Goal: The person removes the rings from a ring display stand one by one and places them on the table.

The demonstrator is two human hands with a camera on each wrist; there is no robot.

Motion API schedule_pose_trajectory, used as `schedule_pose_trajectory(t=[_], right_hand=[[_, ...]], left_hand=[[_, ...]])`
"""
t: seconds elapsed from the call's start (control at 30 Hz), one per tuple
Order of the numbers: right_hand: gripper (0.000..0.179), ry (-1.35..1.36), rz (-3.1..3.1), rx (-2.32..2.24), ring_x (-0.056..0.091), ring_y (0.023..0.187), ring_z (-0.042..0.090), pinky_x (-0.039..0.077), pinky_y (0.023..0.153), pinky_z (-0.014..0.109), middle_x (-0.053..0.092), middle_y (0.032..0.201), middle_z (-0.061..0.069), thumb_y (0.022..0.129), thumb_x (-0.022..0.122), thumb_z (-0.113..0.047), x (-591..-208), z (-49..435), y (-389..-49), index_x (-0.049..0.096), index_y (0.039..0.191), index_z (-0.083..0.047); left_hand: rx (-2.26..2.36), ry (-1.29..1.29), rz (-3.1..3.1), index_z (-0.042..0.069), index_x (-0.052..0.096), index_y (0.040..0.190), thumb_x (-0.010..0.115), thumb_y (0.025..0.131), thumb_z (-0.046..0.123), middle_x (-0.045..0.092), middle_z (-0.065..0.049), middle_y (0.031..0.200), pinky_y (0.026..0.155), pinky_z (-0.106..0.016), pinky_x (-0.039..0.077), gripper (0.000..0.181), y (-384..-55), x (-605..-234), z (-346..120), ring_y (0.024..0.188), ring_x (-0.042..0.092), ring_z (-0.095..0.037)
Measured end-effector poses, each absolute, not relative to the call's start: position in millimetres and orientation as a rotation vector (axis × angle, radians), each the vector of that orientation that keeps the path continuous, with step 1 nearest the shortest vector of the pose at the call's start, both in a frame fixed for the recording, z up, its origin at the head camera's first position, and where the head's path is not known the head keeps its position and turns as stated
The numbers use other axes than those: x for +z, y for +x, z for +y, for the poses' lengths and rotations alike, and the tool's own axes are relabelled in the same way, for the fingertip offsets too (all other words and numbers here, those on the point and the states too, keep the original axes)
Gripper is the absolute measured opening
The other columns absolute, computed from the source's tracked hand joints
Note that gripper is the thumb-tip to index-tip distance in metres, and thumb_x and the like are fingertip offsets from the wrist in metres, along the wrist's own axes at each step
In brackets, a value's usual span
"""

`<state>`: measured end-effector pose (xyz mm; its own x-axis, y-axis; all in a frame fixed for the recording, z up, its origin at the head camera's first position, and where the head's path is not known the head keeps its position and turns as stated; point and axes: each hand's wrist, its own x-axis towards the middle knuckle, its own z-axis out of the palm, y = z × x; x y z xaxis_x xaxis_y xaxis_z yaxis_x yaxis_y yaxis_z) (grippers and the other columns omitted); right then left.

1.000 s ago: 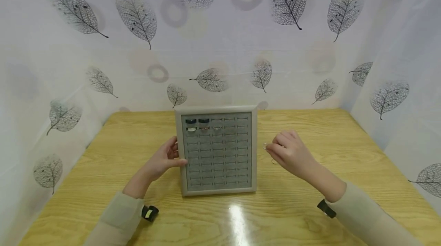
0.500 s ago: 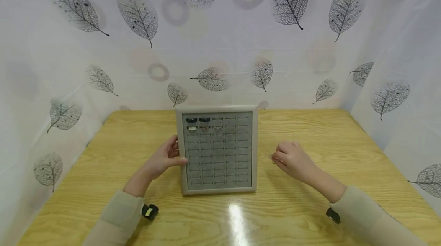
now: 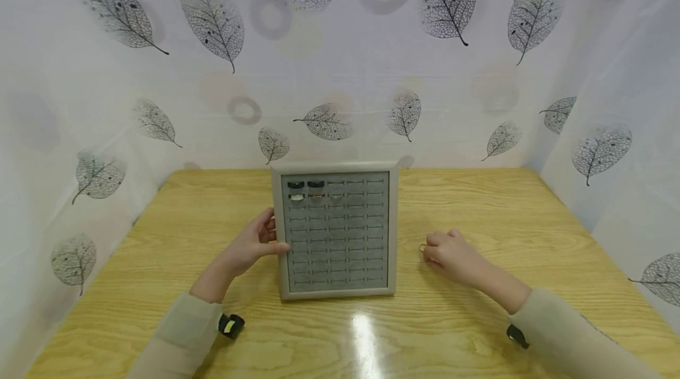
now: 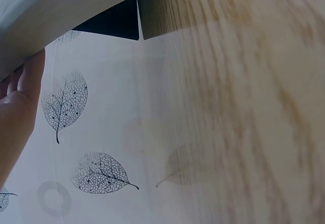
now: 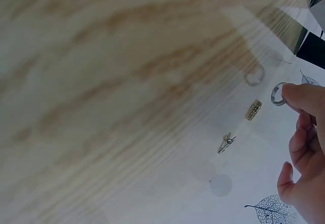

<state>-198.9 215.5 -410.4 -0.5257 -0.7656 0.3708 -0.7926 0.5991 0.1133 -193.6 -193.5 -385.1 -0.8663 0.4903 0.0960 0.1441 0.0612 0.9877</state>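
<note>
A ring display board [image 3: 338, 261], light-framed with grey slotted padding, stands upright on the table. My left hand [image 3: 247, 252] grips its left edge, thumb on the front and fingers behind; in the left wrist view those fingers [image 4: 31, 76] lie against the frame. To the right of the board, my right hand [image 3: 451, 258] is low over the table. The right wrist view shows it pinching a silver ring [image 5: 277, 94] by thumb and fingertip. Beside that ring are a gold ring [image 5: 253, 110] and a silver ring with a small round setting [image 5: 227, 143].
Two black rings [image 3: 305, 185] sit in the board's top row at left. The second row holds a pale ring [image 3: 296, 197], a copper-toned one [image 3: 316, 196] and a thin silver one [image 3: 336, 196]. Leaf-printed cloth [image 3: 340, 60] walls the wooden table [image 3: 212, 208] behind and at the sides.
My right hand has moved down and slightly to the right, to the table beside the board, with a ring at its fingertips. My left hand and the board stay where they were.
</note>
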Motion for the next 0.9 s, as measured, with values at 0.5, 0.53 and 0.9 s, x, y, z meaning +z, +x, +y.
schedule_pose_trajectory(t=[0.5,0.53,0.9], right_hand=[[0.013,1.265,-2.626,0.057,0.041,0.058,0.006,0.024,0.056,0.027,0.042,0.064,-0.01,0.066,0.074,-0.007,-410.9,218.7,-196.3,0.066,0.067,-0.017],[0.013,1.269,-2.625,0.051,0.04,0.058,0.006,0.024,0.056,0.027,0.042,0.064,-0.01,0.066,0.074,-0.007,-411.2,219.0,-196.3,0.066,0.067,-0.018],[0.022,1.295,-2.529,0.023,0.03,0.053,0.004,0.021,0.055,0.027,0.03,0.059,-0.012,0.065,0.074,-0.007,-413.8,221.2,-197.5,0.061,0.06,-0.023]], left_hand=[[1.872,0.617,2.081,0.002,0.015,0.138,0.067,0.078,0.008,0.044,-0.022,0.12,0.082,-0.034,0.045,0.08,-192.9,-384.1,-193.2,0.103,0.051,-0.023],[1.871,0.617,2.083,0.001,0.014,0.139,0.067,0.078,0.008,0.044,-0.022,0.121,0.082,-0.033,0.044,0.08,-192.8,-383.9,-193.3,0.103,0.051,-0.023],[1.867,0.615,2.099,-0.001,0.016,0.138,0.067,0.078,0.007,0.044,-0.024,0.12,0.083,-0.033,0.044,0.079,-192.6,-383.6,-193.0,0.103,0.05,-0.026]])
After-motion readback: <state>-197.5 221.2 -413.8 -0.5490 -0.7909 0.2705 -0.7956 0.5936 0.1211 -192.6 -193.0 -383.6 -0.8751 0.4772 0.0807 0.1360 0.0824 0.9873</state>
